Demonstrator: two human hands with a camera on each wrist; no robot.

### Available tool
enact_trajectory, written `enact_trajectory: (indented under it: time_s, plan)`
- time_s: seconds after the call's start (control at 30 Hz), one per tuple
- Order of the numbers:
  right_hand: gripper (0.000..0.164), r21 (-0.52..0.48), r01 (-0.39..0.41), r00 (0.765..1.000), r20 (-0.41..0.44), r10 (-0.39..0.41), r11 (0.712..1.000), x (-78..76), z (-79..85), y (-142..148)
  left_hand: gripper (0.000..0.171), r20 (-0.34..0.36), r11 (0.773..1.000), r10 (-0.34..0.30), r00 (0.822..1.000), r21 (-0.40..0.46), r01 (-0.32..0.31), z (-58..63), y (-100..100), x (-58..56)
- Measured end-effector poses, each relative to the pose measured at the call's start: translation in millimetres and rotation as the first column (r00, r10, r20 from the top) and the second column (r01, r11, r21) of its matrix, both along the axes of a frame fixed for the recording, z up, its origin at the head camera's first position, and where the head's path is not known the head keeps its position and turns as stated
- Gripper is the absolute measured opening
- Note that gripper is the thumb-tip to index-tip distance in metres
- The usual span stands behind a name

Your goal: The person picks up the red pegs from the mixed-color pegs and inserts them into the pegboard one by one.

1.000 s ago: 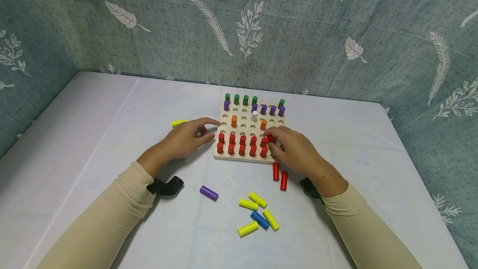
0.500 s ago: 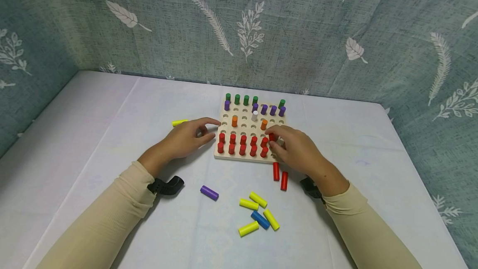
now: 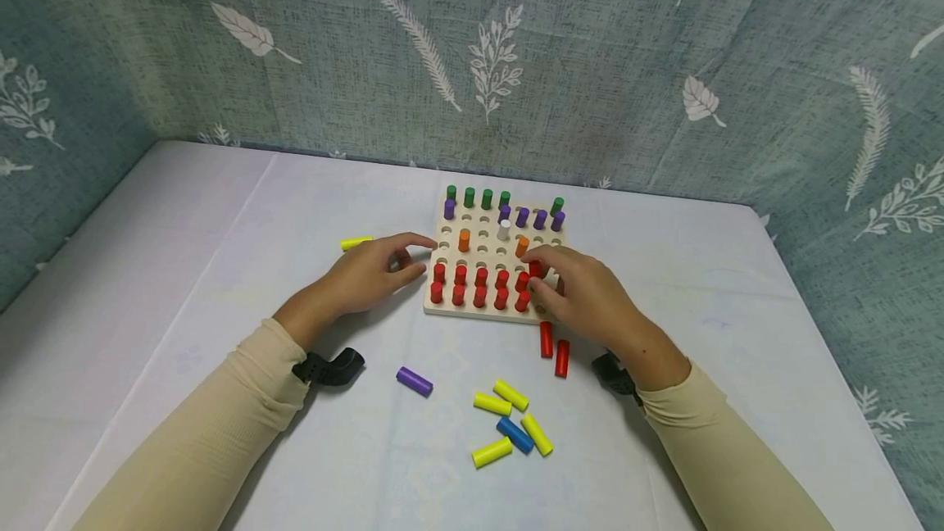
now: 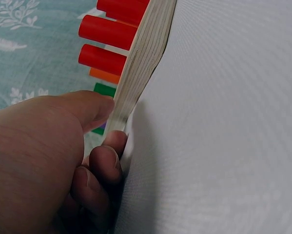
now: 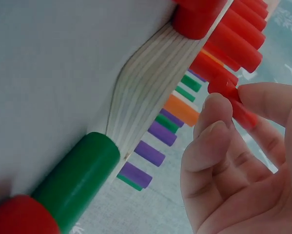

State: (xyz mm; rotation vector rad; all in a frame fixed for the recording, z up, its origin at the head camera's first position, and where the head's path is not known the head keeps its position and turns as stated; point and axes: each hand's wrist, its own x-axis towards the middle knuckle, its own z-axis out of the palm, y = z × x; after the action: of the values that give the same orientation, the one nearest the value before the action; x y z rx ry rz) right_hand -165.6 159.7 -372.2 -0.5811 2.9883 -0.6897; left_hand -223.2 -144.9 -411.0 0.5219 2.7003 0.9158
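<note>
My right hand [image 3: 583,293] pinches a red peg [image 3: 535,268] between thumb and fingers, over the right part of a wooden peg board [image 3: 487,315]. In the right wrist view that red peg [image 5: 244,117] is tilted and partly covered by the fingers; whether it touches a hole cannot be seen. At the board's left side, my left hand [image 3: 361,273] touches the edge with a fingertip, its fingers loosely bent. Two front rows hold red pegs [image 3: 480,296]. Farther back stand orange pegs [image 3: 464,241], a white peg [image 3: 504,229], purple pegs [image 3: 541,220] and green pegs [image 3: 487,199].
Two red pegs [image 3: 562,359] lie before the board. Nearer me are several yellow pegs [image 3: 492,453], a blue peg [image 3: 515,435] and a purple peg [image 3: 415,382]. Another yellow peg [image 3: 356,242] lies behind my left hand. A green peg [image 5: 80,180] lies beside the board.
The red peg in my right fingers has shifted and turned slightly, while the right hand stays over the same part of the board. My left hand has not moved.
</note>
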Motion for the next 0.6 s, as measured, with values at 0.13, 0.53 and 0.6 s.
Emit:
enact_trajectory:
  time_s: [0.13,0.53,0.6]
  plan:
    - [0.039,-0.010,-0.005,1.000,-0.007,0.005,1.000,1.5,2.1,-0.7,0.042,0.005,1.000,0.002,1.000,-0.006,-0.002,0.5,1.1,-0.8]
    - [0.038,-0.022,-0.030,0.998,-0.052,0.029,0.999,4.9,7.6,-2.7,0.043,0.013,1.000,0.003,1.000,-0.009,-0.003,0.9,1.5,-0.6]
    - [0.039,-0.022,-0.024,0.999,-0.049,0.023,0.999,5.9,8.0,-3.3,0.043,0.011,1.000,0.003,1.000,-0.004,-0.003,0.4,1.4,-0.2]
